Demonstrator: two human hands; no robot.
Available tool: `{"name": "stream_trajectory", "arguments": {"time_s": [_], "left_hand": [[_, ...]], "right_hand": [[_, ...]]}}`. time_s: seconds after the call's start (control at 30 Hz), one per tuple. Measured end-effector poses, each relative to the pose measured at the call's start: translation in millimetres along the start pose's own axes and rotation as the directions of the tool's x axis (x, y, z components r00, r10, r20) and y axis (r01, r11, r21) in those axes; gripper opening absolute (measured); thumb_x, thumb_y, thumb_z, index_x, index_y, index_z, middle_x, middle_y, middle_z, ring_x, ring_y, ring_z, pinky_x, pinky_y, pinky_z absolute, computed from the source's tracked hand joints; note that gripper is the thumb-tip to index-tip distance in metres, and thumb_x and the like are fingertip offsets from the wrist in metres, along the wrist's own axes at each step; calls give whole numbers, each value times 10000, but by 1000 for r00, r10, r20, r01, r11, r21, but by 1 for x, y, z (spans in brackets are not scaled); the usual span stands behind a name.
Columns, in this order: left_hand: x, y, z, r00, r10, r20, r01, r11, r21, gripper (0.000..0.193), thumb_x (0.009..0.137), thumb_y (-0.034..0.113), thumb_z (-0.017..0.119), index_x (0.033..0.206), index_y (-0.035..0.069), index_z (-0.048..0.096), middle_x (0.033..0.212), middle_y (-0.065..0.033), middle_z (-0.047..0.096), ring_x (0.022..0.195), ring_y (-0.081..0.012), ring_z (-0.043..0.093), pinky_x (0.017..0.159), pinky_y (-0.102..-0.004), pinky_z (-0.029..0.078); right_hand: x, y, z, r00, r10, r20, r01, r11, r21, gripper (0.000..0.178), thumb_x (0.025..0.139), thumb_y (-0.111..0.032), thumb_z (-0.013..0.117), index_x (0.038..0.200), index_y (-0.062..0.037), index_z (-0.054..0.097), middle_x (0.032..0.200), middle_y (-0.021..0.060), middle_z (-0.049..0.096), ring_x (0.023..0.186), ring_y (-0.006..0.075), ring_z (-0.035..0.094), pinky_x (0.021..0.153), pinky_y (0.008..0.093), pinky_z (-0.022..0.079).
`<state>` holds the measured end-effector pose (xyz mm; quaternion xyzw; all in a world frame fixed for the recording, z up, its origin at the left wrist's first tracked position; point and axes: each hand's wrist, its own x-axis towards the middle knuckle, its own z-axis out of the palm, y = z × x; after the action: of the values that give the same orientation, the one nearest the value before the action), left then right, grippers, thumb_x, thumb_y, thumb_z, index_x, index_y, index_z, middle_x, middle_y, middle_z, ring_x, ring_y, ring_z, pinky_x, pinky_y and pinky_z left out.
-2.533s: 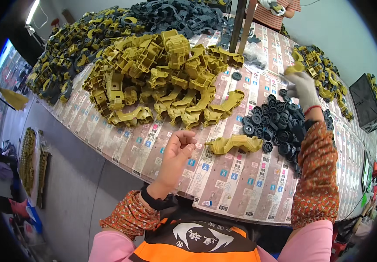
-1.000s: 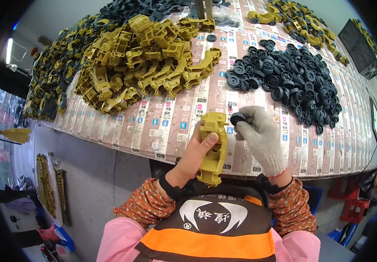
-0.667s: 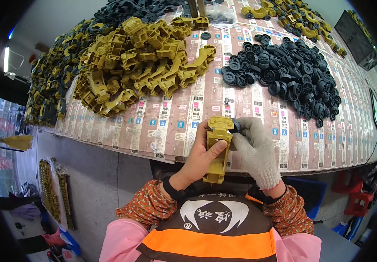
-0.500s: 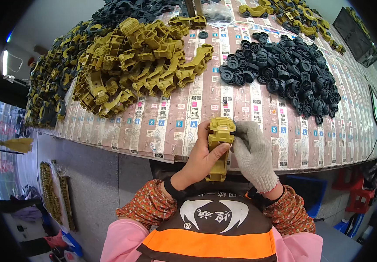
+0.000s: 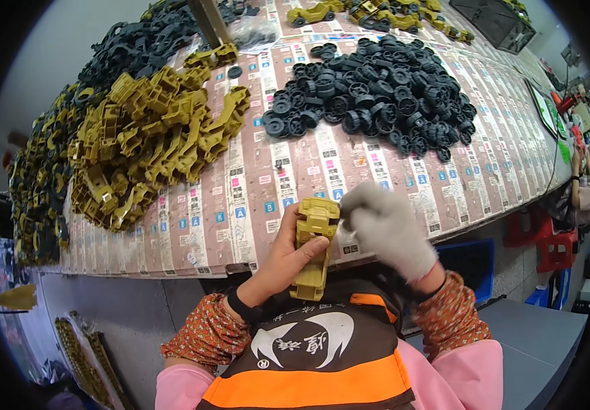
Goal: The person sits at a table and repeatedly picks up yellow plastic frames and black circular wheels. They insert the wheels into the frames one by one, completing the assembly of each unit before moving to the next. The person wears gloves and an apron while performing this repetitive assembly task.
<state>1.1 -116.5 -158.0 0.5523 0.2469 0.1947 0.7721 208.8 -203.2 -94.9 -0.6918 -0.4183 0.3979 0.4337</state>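
Note:
My bare left hand [image 5: 282, 254] is closed around an olive-yellow plastic toy car body [image 5: 314, 266], held upright on end near the table's front edge. Its thumb presses across the middle of the body. Just right of the body's upper end is my right hand [image 5: 389, 229], in a pale knitted glove. Motion smears its fingers, so I cannot make out whether they hold anything. Beyond the hands lies a heap of small black toy wheels [image 5: 377, 92]. To the left, similar olive-yellow car bodies [image 5: 151, 130] are piled up.
The table [image 5: 254, 205] is covered with printed sheets. Cars with wheels fitted [image 5: 377, 15] lie at the far side, and more fill the left edge. A post [image 5: 209, 24] rises at the back beside dark parts. A black crate [image 5: 494, 24] stands far right; red stools [image 5: 556, 247] are below.
The view has swung rightward, so the table and heaps appear further left. My right hand has come slightly away from the car body and is blurred. My left hand keeps its hold.

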Motion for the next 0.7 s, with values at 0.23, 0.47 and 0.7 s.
{"name": "stream_trajectory", "arguments": {"time_s": [0.23, 0.47, 0.7], "left_hand": [[5, 11, 0, 994, -28, -104, 25, 999, -30, 637, 1033, 222, 748, 1541, 110, 381, 1324, -43, 605, 1209, -140, 595, 1043, -326, 505], [8, -4, 3, 973, -120, -198, 104, 990, -92, 609, 1050, 272, 730, 1533, 102, 402, 1284, -30, 616, 1150, -127, 610, 1001, -316, 527], [26, -7, 18, 966, -151, -209, 132, 986, -103, 667, 1060, 302, 709, 1576, 70, 356, 1318, -68, 613, 1187, -153, 610, 1025, -331, 523]], "right_hand": [[76, 135, -240, 716, -405, -569, -194, 668, -719, 466, 935, -200, 568, 1371, -54, 641, 1220, 249, 708, 1208, 407, 668, 1039, 472, 523], [84, 124, -168, 848, -257, -464, -264, 553, -790, 578, 898, -159, 584, 1455, -12, 541, 1430, 270, 569, 1249, 475, 611, 1074, 539, 503], [62, 68, -80, 913, -244, -327, -118, 609, -784, 621, 862, -89, 625, 1449, 64, 493, 1352, 331, 545, 1254, 493, 556, 1082, 548, 481]]}}
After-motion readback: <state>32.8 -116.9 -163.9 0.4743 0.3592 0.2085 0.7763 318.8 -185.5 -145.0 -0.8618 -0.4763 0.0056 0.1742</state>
